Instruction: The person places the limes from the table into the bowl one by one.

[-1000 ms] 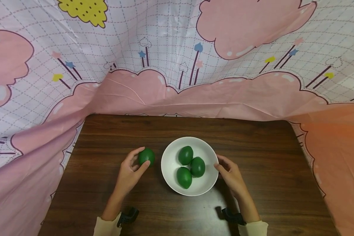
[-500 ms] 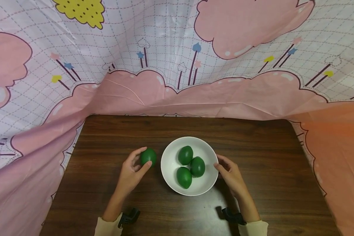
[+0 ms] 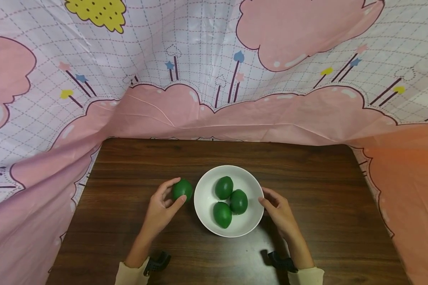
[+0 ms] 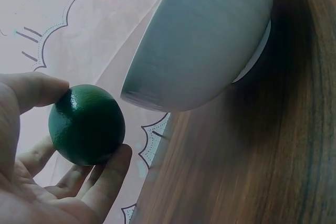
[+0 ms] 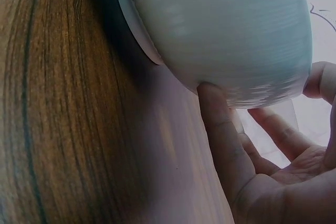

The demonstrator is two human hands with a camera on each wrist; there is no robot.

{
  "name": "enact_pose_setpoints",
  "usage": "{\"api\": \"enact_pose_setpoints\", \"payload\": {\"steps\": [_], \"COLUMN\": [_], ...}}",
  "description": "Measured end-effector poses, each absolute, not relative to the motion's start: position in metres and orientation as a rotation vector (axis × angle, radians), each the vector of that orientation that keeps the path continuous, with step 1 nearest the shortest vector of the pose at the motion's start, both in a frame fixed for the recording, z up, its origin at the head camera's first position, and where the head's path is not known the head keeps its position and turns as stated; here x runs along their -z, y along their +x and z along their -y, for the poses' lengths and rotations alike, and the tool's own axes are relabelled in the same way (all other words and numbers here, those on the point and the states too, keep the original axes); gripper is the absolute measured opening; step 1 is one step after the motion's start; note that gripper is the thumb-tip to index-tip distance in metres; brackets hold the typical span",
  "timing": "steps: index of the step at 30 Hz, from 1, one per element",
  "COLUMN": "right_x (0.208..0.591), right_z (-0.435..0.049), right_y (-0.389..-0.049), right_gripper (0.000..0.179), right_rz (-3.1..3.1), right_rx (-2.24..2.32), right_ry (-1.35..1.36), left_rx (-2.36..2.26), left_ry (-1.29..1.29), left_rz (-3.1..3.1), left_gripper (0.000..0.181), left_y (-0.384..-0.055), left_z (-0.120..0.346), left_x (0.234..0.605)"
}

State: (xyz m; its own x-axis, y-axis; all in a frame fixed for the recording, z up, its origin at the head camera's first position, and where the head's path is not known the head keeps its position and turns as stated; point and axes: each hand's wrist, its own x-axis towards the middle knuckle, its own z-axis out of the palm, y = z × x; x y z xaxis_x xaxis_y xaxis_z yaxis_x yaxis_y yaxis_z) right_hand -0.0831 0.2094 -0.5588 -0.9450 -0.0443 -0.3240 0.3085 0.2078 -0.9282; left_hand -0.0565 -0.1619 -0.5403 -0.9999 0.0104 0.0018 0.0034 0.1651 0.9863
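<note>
In the head view my left hand (image 3: 161, 208) holds a green lime (image 3: 182, 190) between thumb and fingers, just left of a white bowl (image 3: 207, 222). The left wrist view shows this lime (image 4: 87, 124) held above the table, apart from the bowl's outer wall (image 4: 202, 40). Three more limes (image 3: 224, 187) lie inside the bowl. On the bowl's right side, my right hand (image 3: 281, 211) grips the rim, thumb at the edge and fingers against the outside. The right wrist view shows those fingertips (image 5: 211, 91) touching the bowl's curved wall (image 5: 236, 35).
The bowl stands on a dark wooden table (image 3: 328, 190). A patterned cloth (image 3: 214, 114) with pink clouds hangs behind the table and along both sides. Each wrist wears a black band (image 3: 158, 263).
My left hand has moved a little to the right with the lime, bringing it closer to the bowl's left rim. The right hand and the bowl stay nearly in place.
</note>
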Motion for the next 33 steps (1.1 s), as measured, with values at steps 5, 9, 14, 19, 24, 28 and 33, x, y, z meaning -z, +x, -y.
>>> {"api": "enact_pose_setpoints", "payload": {"steps": [5,9,14,19,24,28,33], "right_x": [0.559,0.559,0.559,0.559,0.560,0.560,0.559], "right_z": [-0.210,-0.210,-0.209,-0.209,-0.209,-0.208,-0.208], "right_y": [-0.083,-0.082,-0.082,-0.082,-0.082,-0.082,-0.082], "right_gripper": [0.042,0.042,0.042,0.043,0.042,0.042,0.042], "right_rz": [-2.200,-2.201,-2.203,-2.205,-2.203,-2.201,-2.204], "right_rx": [1.798,1.801,1.806,1.803,1.804,1.805,1.806], "right_ry": [0.258,0.258,0.252,0.251,0.253,0.257,0.258], "left_rx": [-2.015,-2.017,-2.007,-2.005,-2.010,-2.012,-2.006], "left_ry": [0.020,0.033,0.063,0.085,0.107,0.131,0.160], "left_rz": [-2.388,-2.377,-2.386,-2.400,-2.406,-2.413,-2.425], "left_gripper": [0.057,0.057,0.057,0.057,0.057,0.056,0.055], "left_y": [-0.056,-0.055,-0.055,-0.053,-0.052,-0.052,-0.052], "left_z": [0.159,0.158,0.155,0.154,0.152,0.150,0.148], "left_x": [0.537,0.534,0.533,0.530,0.528,0.526,0.525]}}
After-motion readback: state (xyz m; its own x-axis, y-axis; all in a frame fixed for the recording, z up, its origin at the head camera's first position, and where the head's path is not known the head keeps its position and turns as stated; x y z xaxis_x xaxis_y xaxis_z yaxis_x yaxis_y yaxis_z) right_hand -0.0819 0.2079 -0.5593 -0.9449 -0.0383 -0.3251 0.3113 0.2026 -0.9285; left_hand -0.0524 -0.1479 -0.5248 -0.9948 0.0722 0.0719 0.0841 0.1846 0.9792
